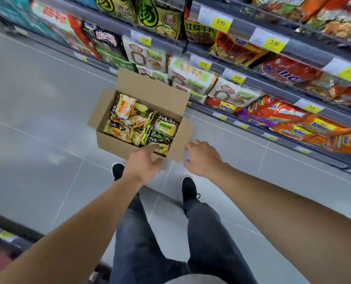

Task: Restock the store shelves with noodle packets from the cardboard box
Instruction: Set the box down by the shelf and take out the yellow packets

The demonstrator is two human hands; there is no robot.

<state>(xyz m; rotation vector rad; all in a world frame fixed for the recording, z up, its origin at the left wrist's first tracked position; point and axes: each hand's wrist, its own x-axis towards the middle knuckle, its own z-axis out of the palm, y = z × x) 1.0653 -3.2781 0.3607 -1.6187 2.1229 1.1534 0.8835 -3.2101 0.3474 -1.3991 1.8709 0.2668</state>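
Both hands reached down in front of the person's dark trousers (148,238) and black shoes (189,188), and both were empty. Left hand (143,163) had its fingers loosely spread, the fingertips over the near edge of the cardboard box (111,143), above the nearest packets; whether it touched them could not be told. Right hand (202,157) hung just beside the box's near right corner, fingers relaxed and slightly curled, holding nothing.

Beyond the hands, the box stood open on the grey tiled floor (37,119), its flaps folded outward and the far flap raised. Inside lay a loose heap of noodle packets (142,125) in yellow, green and black wrappers, filling it nearly to the rim.

Farther off, to the right and behind the box, the store shelves (305,52) ran along the aisle, stacked with white, red and orange noodle packs. Yellow price tags (220,22) sat along the shelf edges.
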